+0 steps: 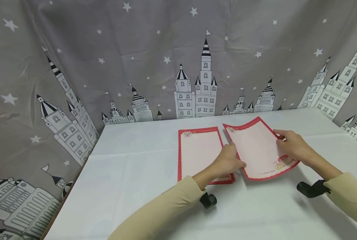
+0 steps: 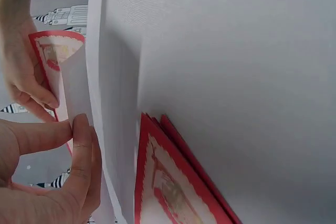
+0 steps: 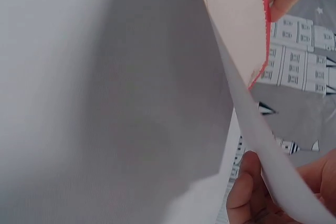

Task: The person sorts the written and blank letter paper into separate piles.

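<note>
White tabletop point(image 1: 130, 180) below; red-bordered sheet point(image 1: 256, 146) pinched between fingers point(image 2: 82, 156).

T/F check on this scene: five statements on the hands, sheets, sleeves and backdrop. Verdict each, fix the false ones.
1. The left hand and right hand hold the same red-bordered sheet. True.
2. That sheet lies flat on the table. False: it is bowed and held up above the white table.
3. The sheet stack shows more than one red edge in the left wrist view. True.
4. In the head view, the stack is right of the held sheet. False: it is to the left.
5. Castles and stars pattern the gray backdrop. True.
</note>
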{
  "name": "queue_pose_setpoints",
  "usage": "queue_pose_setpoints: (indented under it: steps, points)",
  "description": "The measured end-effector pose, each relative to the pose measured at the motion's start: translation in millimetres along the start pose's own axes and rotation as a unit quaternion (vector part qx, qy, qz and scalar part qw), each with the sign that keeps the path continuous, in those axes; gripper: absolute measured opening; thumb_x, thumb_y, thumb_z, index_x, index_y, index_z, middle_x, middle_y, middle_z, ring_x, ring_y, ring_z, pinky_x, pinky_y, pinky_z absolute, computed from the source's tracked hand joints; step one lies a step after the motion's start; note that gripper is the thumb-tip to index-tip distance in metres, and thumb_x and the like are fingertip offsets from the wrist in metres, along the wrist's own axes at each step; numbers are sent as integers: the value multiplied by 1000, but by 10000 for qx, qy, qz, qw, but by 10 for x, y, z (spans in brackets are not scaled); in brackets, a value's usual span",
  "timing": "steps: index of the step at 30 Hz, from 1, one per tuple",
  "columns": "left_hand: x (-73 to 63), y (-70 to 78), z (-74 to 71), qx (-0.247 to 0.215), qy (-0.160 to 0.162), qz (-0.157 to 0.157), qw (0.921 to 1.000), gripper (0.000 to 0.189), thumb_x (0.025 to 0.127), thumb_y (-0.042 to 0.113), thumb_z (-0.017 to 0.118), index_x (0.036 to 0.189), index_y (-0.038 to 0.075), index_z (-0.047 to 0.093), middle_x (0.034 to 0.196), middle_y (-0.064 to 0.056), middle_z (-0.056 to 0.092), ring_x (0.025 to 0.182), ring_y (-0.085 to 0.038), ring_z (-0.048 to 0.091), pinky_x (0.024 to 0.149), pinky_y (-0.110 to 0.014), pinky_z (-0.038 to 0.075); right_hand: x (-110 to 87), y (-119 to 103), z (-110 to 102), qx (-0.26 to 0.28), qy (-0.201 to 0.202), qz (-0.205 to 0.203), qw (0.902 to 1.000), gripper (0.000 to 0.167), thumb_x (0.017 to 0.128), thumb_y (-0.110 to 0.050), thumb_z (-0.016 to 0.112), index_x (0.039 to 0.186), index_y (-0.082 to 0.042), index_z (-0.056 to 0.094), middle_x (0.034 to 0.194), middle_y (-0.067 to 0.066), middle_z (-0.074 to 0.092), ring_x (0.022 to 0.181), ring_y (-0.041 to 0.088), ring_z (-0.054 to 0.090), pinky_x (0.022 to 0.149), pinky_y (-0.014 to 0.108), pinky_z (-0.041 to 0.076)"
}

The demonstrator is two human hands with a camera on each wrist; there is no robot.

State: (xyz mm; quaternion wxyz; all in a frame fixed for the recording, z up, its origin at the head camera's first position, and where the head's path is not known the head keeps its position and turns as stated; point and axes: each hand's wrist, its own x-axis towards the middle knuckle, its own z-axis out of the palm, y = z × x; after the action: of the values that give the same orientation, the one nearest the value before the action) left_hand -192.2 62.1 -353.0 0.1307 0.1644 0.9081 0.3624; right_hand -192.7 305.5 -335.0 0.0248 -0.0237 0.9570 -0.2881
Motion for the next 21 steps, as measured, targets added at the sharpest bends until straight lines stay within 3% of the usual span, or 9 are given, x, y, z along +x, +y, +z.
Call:
queue_pose_setpoints:
  steps: [3, 9, 21]
  points:
    - [36, 37, 21, 52, -48, -149, 9999, 46, 87, 13, 85, 121, -4, 60, 98, -6, 55, 79, -14, 50, 64, -23, 46, -12, 49, -22, -2, 7, 57, 10000, 57, 100, -2, 49, 149, 20, 34, 127, 44, 53, 100, 46, 54, 78, 44, 49]
    - [115, 56, 46, 42, -85, -212, 9997, 38, 87, 13, 85, 112, -2, 59, 97, -6, 53, 78, -15, 48, 62, -24, 44, 3, 105, -46, -53, 42, 105, 9999, 56, 100, -1, 50, 149, 21, 33, 124, 45, 52, 97, 45, 54, 71, 38, 48]
    - [126, 113, 61, 193, -171, -296, 9992, 33, 89, 13, 84, 106, 1, 59, 94, -5, 52, 77, -14, 49, 61, -24, 44, 51, 186, -52, -35, -144, 194, 9997, 57, 99, -1, 50, 149, 21, 32, 127, 45, 50, 102, 47, 52, 78, 43, 48]
